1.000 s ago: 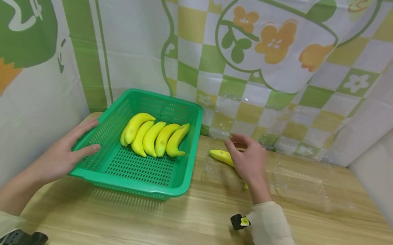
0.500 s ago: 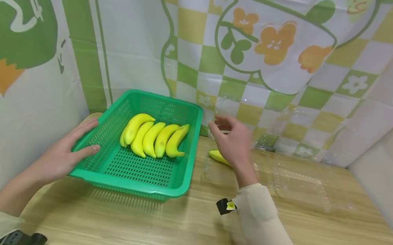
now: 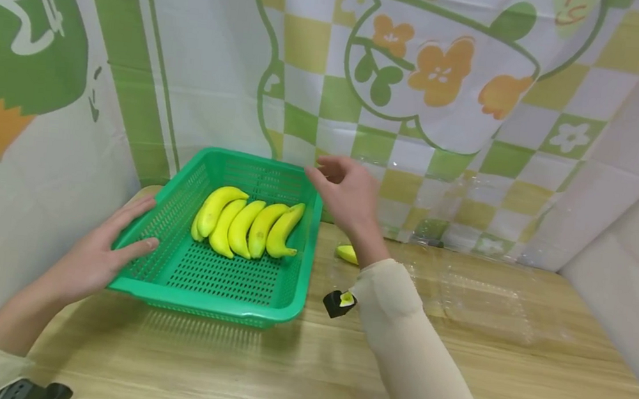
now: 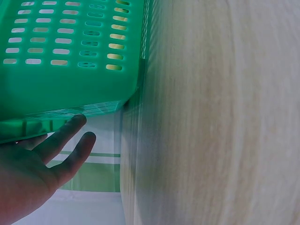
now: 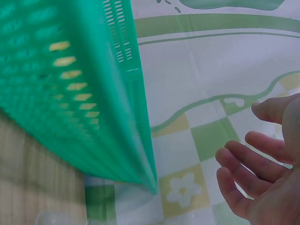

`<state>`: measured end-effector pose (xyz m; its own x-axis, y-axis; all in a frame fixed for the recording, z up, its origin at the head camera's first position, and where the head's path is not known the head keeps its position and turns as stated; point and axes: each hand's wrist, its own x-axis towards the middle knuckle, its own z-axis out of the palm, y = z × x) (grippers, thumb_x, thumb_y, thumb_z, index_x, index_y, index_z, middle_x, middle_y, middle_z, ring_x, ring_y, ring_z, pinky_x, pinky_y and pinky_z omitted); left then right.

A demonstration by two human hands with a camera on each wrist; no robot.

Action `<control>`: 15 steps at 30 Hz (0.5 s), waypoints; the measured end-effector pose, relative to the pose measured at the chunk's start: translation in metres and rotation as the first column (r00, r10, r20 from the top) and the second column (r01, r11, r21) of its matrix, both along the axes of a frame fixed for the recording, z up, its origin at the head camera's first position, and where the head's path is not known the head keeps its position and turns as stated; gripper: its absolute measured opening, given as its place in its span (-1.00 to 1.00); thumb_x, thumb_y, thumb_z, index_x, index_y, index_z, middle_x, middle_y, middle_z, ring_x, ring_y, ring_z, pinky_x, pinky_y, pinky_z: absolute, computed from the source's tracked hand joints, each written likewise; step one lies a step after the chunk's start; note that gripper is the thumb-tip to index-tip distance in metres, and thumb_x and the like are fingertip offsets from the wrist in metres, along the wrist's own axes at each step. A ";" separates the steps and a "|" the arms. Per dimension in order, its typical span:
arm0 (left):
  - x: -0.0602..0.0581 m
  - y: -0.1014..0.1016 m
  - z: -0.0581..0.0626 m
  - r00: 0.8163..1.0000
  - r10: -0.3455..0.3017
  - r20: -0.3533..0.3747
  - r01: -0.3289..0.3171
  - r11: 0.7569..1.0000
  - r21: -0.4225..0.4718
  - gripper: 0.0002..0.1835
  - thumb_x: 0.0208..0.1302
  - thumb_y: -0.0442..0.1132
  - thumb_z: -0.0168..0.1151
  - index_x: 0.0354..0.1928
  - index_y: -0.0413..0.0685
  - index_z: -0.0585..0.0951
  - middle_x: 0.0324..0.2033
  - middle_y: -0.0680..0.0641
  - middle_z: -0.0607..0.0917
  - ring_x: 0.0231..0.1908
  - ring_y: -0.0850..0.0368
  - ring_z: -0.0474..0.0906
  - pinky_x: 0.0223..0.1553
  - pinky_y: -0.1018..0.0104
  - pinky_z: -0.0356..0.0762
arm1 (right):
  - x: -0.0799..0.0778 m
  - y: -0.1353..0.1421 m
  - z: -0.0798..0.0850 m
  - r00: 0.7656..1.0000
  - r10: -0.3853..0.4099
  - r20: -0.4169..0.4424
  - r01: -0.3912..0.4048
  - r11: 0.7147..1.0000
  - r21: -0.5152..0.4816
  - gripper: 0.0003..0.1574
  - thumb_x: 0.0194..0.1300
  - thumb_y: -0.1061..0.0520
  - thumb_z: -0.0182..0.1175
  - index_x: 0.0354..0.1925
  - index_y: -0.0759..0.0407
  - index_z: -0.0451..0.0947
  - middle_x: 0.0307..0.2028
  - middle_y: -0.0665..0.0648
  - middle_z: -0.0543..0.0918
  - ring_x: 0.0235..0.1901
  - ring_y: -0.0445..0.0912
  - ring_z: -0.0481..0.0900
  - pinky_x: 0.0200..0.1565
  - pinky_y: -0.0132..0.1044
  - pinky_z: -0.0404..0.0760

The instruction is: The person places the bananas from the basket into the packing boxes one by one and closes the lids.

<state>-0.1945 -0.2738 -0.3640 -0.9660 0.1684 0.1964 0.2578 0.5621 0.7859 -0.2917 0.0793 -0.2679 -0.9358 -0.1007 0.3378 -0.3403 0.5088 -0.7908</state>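
Several yellow bananas (image 3: 242, 227) lie side by side in a green plastic basket (image 3: 206, 301) on the table. My left hand (image 3: 97, 258) holds the basket's left rim, thumb over the edge and fingers outside; in the left wrist view those fingers (image 4: 70, 145) spread beside the outer wall. With nothing in it, my right hand (image 3: 349, 196) hovers over the basket's back right corner, its fingers (image 5: 251, 173) loosely bent in the right wrist view. Beyond my right wrist, one more banana (image 3: 347, 253) shows its end in a clear plastic container (image 3: 489, 299), the rest hidden by my forearm.
The wooden table (image 3: 303, 371) is backed by a patterned cloth (image 3: 404, 105). White walls of cloth rise at left and right. The clear container's raised lid leans near the back cloth.
My right hand has moved left and up from the banana in the clear container to the basket's back right corner. The left hand stays on the rim.
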 end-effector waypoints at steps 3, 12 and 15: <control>0.000 -0.001 -0.001 1.000 0.000 -0.002 0.000 1.000 -0.002 -0.18 0.66 -0.11 0.07 0.74 -0.08 -0.10 0.72 -0.30 -0.18 0.66 -0.51 -0.41 0.46 -0.70 -0.35 | -0.004 -0.010 0.005 1.000 0.005 0.005 -0.005 1.000 0.000 -0.53 0.48 -0.11 0.34 0.23 0.07 0.70 0.06 0.10 0.83 0.08 -0.02 0.75 0.14 -0.10 0.72; -0.002 -0.002 -0.004 1.000 -0.005 -0.009 0.006 1.000 0.015 -0.17 0.66 -0.11 0.08 0.74 -0.05 -0.10 0.71 -0.31 -0.17 0.65 -0.52 -0.41 0.45 -0.72 -0.35 | -0.013 -0.039 0.017 0.999 0.029 0.030 -0.028 0.999 -0.027 -0.54 0.47 -0.09 0.35 0.22 0.06 0.71 0.06 0.11 0.83 0.10 -0.03 0.76 0.12 -0.11 0.74; -0.002 -0.002 -0.003 1.000 -0.005 -0.002 0.005 1.000 0.012 -0.17 0.66 -0.11 0.08 0.74 -0.04 -0.10 0.71 -0.31 -0.18 0.65 -0.52 -0.40 0.44 -0.72 -0.33 | -0.014 -0.047 0.019 0.999 0.031 0.042 -0.029 0.999 -0.032 -0.54 0.48 -0.08 0.36 0.22 0.08 0.70 0.09 0.13 0.82 0.09 -0.03 0.76 0.09 -0.12 0.76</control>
